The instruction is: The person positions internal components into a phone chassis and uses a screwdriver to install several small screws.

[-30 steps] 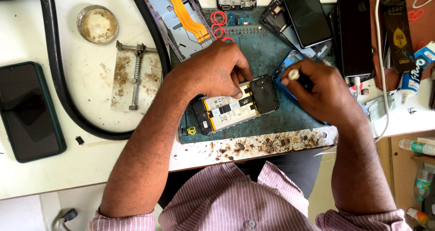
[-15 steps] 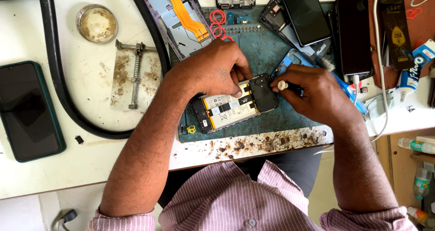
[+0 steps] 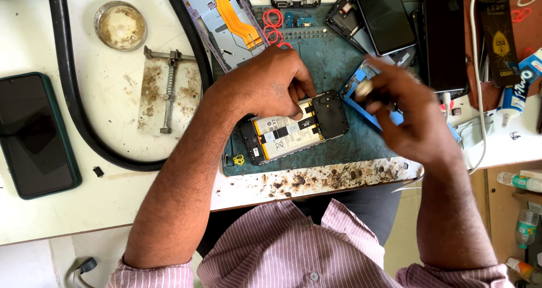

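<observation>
The opened phone (image 3: 293, 130) lies flat on the green mat (image 3: 339, 68), near the mat's front edge, its back cover off. It sits slanted, lower end toward the mat's left front corner, upper end toward the mat's middle. A pale battery with yellow strips fills most of its body; a black plate covers the upper end. The small tool (image 3: 367, 90), blurred, shows a round pale end above the mat, just right of the phone's upper end.

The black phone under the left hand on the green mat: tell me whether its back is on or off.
Off. The black phone lies with battery and board cover exposed; the left hand steadies it.
</observation>
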